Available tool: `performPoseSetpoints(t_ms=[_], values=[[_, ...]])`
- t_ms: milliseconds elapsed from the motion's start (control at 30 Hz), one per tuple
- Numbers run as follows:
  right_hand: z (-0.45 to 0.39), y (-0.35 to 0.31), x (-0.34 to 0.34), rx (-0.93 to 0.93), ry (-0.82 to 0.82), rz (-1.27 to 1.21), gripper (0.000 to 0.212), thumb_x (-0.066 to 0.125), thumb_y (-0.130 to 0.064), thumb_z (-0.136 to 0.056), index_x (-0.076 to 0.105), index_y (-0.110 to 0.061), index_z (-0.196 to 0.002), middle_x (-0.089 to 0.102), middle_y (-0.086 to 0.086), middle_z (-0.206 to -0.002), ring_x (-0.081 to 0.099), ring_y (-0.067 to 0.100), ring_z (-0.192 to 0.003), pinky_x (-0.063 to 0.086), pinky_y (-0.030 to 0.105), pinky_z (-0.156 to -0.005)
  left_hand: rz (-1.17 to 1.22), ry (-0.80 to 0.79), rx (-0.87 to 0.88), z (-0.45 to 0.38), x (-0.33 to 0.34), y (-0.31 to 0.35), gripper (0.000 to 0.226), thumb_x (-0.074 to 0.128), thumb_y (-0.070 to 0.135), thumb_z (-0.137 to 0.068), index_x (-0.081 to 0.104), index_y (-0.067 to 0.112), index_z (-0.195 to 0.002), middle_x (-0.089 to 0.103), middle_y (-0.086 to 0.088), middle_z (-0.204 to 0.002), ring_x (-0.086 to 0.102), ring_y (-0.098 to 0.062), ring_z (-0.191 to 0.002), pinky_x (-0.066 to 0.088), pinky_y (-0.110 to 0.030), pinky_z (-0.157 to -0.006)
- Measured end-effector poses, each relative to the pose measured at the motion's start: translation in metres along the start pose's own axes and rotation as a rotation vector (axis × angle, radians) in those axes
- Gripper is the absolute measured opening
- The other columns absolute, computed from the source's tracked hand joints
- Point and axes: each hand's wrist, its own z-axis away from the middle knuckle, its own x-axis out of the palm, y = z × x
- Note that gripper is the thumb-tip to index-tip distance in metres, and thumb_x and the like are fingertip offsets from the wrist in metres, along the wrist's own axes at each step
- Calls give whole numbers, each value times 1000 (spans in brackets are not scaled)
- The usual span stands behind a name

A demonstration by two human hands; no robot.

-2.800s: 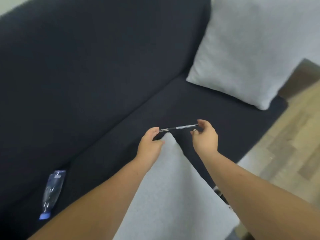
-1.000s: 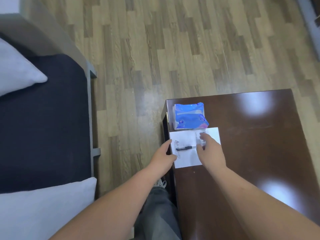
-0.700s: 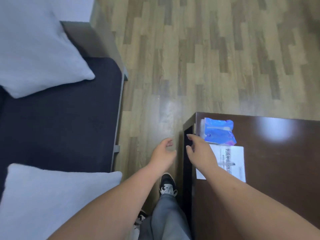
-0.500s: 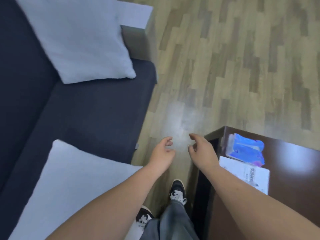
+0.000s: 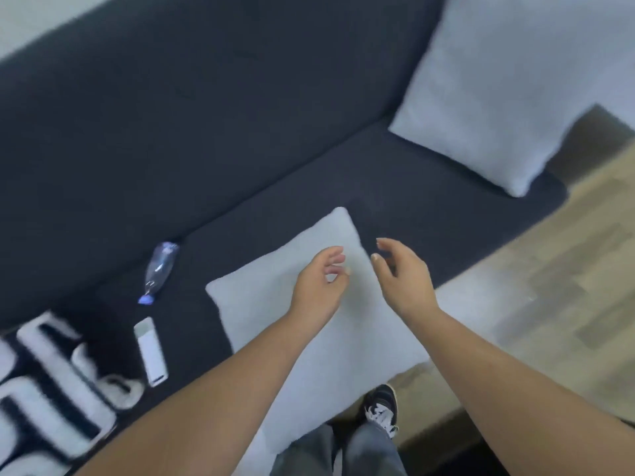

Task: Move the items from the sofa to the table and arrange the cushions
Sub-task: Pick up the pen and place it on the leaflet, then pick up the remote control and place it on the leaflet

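Note:
I look down on the dark sofa point(image 5: 240, 139). A light grey cushion point(image 5: 275, 314) lies flat on the seat near its front edge. My left hand point(image 5: 319, 286) hovers over it, empty, fingers loosely curled and apart. My right hand point(image 5: 402, 276) hangs beside it, also empty with fingers spread. A second grey cushion point(image 5: 498, 91) leans in the sofa's right corner. A clear plastic bottle with a blue cap point(image 5: 159, 269) lies on the seat to the left. A small white box-like object point(image 5: 151, 352) lies just in front of the bottle.
A black-and-white patterned cushion or throw point(image 5: 51, 389) lies at the lower left of the seat. Wooden floor point(image 5: 549, 286) runs along the right. My legs and a shoe point(image 5: 381, 407) stand at the sofa's front edge. The table is out of view.
The pen was carried from the sofa and left on the paper on the table. My view has since swung back left to the sofa, and both hands came away empty.

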Motion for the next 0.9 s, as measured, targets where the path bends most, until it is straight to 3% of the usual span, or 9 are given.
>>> performPoseSetpoints(t_ms=[233, 367, 533, 700, 833, 900], values=[[1, -103, 109, -212, -260, 53, 41, 45, -37, -99, 51, -21, -136, 56, -10, -133, 56, 7, -103, 45, 25, -90, 160, 311, -158, 30, -135, -70, 34, 57, 12, -94, 62, 29, -123, 67, 17, -116, 62, 4, -103, 46, -4, -68], [16, -141, 190, -251, -402, 136, 40, 47, -35, -98, 51, -22, -136, 57, -10, -130, 56, 7, -97, 41, 21, -85, 286, 469, -294, 47, -200, -142, 29, 60, 9, -92, 66, 27, -114, 70, 7, -113, 67, -9, -99, 53, -18, -83], [48, -171, 300, -227, -559, 209, 36, 55, -32, -94, 57, -23, -129, 63, -9, -119, 60, 11, -91, 45, 23, -84, 267, 613, -539, 65, -272, -245, 31, 60, 18, -94, 62, 20, -124, 69, 3, -117, 66, -16, -97, 52, -28, -91], [80, -183, 401, -190, -691, 298, 37, 59, -30, -92, 59, -23, -128, 66, -5, -117, 63, 11, -94, 43, 19, -84, -152, 537, -662, 53, -313, -329, 46, 60, 34, -88, 53, 14, -130, 61, -8, -120, 62, -31, -105, 54, -45, -88], [91, -184, 451, -134, -759, 313, 39, 58, -31, -92, 57, -25, -130, 64, -7, -119, 62, 9, -98, 46, 21, -88, -329, 368, -702, 24, -309, -363, 68, 59, 43, -88, 36, 6, -140, 51, -12, -129, 54, -31, -116, 49, -43, -93], [90, -181, 464, -104, -776, 329, 39, 57, -31, -93, 56, -26, -131, 63, -8, -119, 62, 9, -98, 48, 24, -88, -430, 263, -764, 10, -305, -373, 67, 53, 41, -91, 31, 1, -140, 46, -15, -134, 51, -31, -121, 47, -39, -98]])
